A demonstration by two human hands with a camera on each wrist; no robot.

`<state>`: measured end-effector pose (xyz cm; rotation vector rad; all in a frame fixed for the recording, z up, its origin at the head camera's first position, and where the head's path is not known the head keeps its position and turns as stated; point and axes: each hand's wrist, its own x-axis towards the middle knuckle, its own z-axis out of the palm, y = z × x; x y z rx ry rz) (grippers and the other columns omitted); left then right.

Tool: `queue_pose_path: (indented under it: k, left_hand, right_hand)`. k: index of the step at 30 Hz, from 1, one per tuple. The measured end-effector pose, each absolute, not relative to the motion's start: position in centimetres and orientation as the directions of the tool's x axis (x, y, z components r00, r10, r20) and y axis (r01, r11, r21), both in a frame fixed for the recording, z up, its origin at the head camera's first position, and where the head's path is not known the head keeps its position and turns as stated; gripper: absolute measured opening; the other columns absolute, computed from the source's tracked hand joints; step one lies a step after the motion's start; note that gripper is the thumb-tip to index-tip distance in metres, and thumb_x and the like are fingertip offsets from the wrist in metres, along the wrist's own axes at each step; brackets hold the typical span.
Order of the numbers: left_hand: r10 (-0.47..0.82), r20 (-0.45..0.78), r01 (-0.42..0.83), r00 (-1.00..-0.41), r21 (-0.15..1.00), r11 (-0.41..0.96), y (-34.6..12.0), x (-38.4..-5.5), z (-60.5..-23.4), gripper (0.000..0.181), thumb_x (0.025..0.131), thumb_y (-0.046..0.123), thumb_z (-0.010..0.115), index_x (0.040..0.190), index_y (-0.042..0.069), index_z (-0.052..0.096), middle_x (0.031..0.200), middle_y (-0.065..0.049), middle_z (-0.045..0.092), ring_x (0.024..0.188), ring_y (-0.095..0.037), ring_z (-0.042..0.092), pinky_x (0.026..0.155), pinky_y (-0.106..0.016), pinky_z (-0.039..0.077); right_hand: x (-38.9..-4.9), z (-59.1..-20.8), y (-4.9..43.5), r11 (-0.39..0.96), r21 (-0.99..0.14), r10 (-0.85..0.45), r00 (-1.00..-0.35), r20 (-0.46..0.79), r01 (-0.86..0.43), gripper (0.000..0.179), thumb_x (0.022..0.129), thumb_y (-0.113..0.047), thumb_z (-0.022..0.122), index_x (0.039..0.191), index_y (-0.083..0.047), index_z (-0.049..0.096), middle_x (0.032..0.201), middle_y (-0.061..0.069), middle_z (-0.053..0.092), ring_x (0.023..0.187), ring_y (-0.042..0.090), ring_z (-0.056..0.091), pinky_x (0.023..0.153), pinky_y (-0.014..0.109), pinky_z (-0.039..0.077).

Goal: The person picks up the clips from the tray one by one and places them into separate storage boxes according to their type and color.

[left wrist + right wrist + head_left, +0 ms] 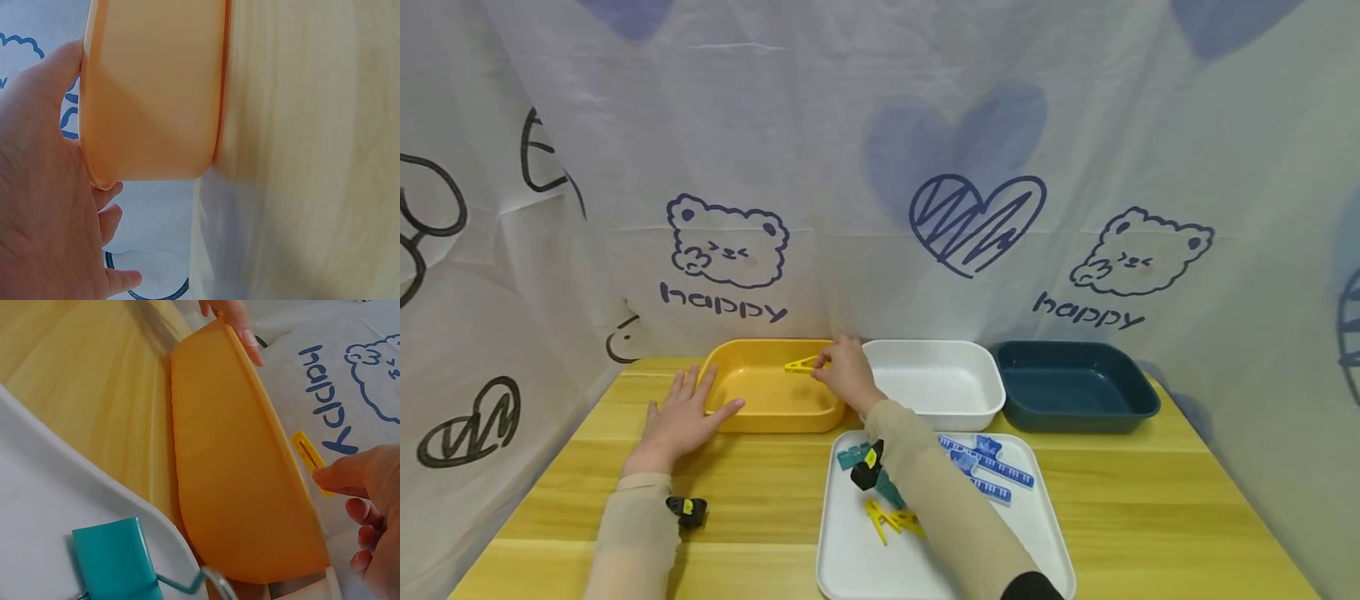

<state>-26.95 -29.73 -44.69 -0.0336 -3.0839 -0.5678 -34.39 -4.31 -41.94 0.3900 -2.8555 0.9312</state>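
Note:
Over the right part of the yellow bin (760,421), my right hand (850,375) pinches a yellow clothespin (801,364) between thumb and finger. The right wrist view shows the same clothespin (311,464) just above the bin's rim. My left hand (679,421) rests at the bin's left end with fingers spread. In the left wrist view, that hand (50,181) touches the rim, fingers fairly straight. Below my right forearm lies a white tray (835,558) with more yellow clothespins (882,518), teal clips (853,456) and blue ruler-like strips (996,467), partly hidden by the sleeve.
To the right of the yellow bin stand a white bin (936,412) and a dark teal bin (1078,419) in one row. A printed cloth (850,275) hangs right behind them. The wooden table (760,517) carries everything.

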Motion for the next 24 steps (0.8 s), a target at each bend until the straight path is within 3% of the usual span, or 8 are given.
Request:
queue_pose_path:
  k: [11, 24]
  left_hand:
    - [0.011, 0.01, 0.014, -1.0, 0.365, 0.931, -29.6, -27.1, -44.7, 0.097, 0.09, 0.076, 0.033, 0.158, 0.014, 0.004, 0.163, -0.025, -0.001, 0.149, -0.048, -0.003, 0.106, -0.081, 0.0]
    - [0.01, 0.002, 0.01, -1.0, 0.361, 0.933, -29.6, -27.1, -44.7, 0.098, 0.089, 0.077, 0.032, 0.158, 0.014, 0.004, 0.163, -0.025, 0.0, 0.149, -0.048, -0.002, 0.106, -0.081, 0.001]
  right_hand:
    - [-35.8, -42.3, -4.8, 0.823, -0.429, -0.284, -0.924, 0.257, -0.372, 0.01, 0.084, -0.023, 0.076, 0.081, -0.014, 0.076, 0.097, 0.003, 0.06, 0.096, 0.02, 0.049, 0.084, 0.029, 0.042]
    - [-37.1, -43.3, -5.0, 0.866, -0.365, -0.275, -0.935, 0.225, -0.343, 0.014, 0.084, -0.023, 0.077, 0.074, -0.014, 0.072, 0.096, 0.002, 0.06, 0.092, 0.019, 0.047, 0.078, 0.027, 0.041]
